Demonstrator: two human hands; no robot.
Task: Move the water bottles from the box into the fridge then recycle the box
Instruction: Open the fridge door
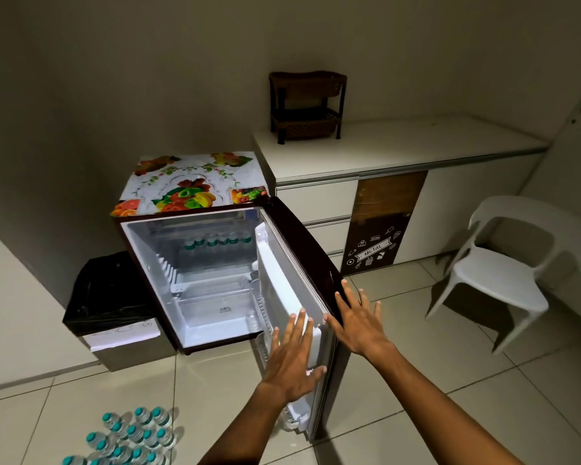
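While the fridge (195, 263) stands with its door (292, 290) open, a row of water bottles (217, 240) sits on its upper shelf; more bottles (131, 437) cluster on the floor; your left hand (294, 357) and right hand (359, 322), fingers spread, flank the door's edge.

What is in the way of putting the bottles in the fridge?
Nothing visible. The fridge door is open, both hands are at it, and the floor from the bottles to it is bare.
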